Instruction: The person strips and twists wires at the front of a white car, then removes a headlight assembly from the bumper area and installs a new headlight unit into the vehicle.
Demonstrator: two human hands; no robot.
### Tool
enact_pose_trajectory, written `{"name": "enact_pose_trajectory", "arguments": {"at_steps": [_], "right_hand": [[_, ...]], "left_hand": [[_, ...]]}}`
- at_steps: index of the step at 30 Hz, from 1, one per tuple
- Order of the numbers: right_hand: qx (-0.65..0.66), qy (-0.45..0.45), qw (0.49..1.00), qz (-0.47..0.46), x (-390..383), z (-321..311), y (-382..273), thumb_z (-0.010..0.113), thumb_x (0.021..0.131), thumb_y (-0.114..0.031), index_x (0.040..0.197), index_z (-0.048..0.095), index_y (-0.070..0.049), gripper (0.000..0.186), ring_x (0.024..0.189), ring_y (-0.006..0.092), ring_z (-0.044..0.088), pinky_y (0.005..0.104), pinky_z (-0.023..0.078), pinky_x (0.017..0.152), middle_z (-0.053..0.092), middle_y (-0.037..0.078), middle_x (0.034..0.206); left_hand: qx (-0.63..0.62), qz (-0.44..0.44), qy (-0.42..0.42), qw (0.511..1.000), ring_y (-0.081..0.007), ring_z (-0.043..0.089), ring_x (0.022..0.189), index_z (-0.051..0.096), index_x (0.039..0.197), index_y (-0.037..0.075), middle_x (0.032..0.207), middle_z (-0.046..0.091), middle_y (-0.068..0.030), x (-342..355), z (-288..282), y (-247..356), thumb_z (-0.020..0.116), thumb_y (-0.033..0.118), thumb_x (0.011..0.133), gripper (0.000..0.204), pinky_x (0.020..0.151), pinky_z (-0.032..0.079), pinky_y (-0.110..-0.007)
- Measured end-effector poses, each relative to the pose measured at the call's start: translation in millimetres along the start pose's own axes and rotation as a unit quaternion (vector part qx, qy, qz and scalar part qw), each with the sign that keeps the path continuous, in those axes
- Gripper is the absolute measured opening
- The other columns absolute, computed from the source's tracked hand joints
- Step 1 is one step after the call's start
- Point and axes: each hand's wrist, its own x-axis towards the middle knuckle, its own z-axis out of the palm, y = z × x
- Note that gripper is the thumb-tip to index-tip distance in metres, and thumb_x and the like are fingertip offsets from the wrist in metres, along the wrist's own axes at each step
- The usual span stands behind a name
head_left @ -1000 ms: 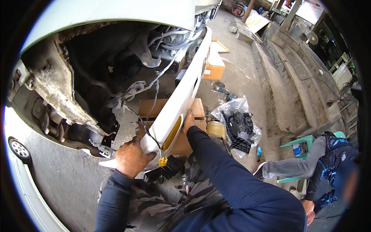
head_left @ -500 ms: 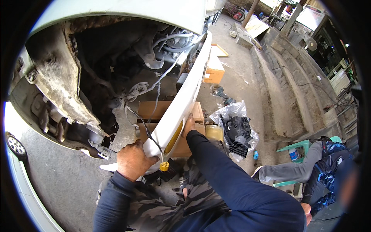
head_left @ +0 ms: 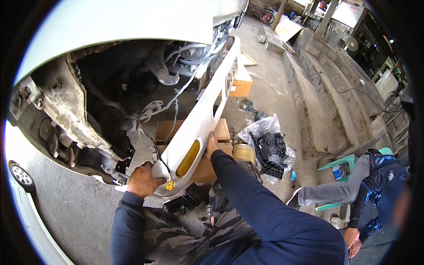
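Note:
A long white car bumper slants up and away in front of me, beside the white car body with its bared wheel well. My left hand is closed round the bumper's near end, thumb on top. At the lower edge beside the amber lamp, my right hand grips the bumper; its fingers are partly hidden. A cable with a yellow connector hangs over the near end, close to my left thumb. Loose grey wiring runs from the car toward it.
Cardboard boxes lie under and beyond the bumper. To the right are a power tool, a black headlamp housing on clear plastic and a round yellowish lens. A seated person is by a green stool. Concrete steps rise behind.
The bumper has turned so that its outer face and amber lamp show more. Both hands have stayed on it, shifting slightly left with it. The whole view has shifted a little.

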Motion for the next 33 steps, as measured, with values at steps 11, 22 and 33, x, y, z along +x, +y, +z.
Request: {"name": "enact_pose_trajectory", "arguments": {"at_steps": [11,22,33], "right_hand": [[-0.031,-0.026,0.999,-0.006,15,-6,6,0.027,0.102,-0.073,0.166,0.023,-0.019,0.083,0.155,0.0373,0.026,0.0709,0.015,0.119,0.024,0.011,0.171],[-0.052,-0.040,0.997,-0.048,18,-6,6,0.022,0.108,-0.062,0.165,0.024,-0.013,0.075,0.150,0.0347,0.036,0.0550,0.028,0.123,0.032,0.014,0.167],[-0.255,0.179,0.941,-0.135,23,-2,-8,0.046,0.105,-0.048,0.147,0.048,0.001,0.064,0.136,0.0390,0.050,0.0480,0.042,0.112,0.052,0.024,0.148]], "left_hand": [[-0.024,0.047,0.016,0.998,-0.0418,0.072,0.103,0.067,0.121,-0.005,0.107,0.073,-0.0290,-4,-6,7,0.089,0.034,0.068,0.069,0.095,0.056,-0.045],[-0.046,0.047,0.000,0.998,-0.0401,0.072,0.106,0.067,0.122,-0.007,0.113,0.073,-0.0277,11,7,-3,0.092,0.037,0.069,0.073,0.098,0.055,-0.044],[-0.051,0.021,-0.012,0.998,-0.0402,0.071,0.107,0.066,0.118,-0.009,0.113,0.072,-0.0286,18,1,-6,0.092,0.036,0.065,0.074,0.098,0.055,-0.043]]}}
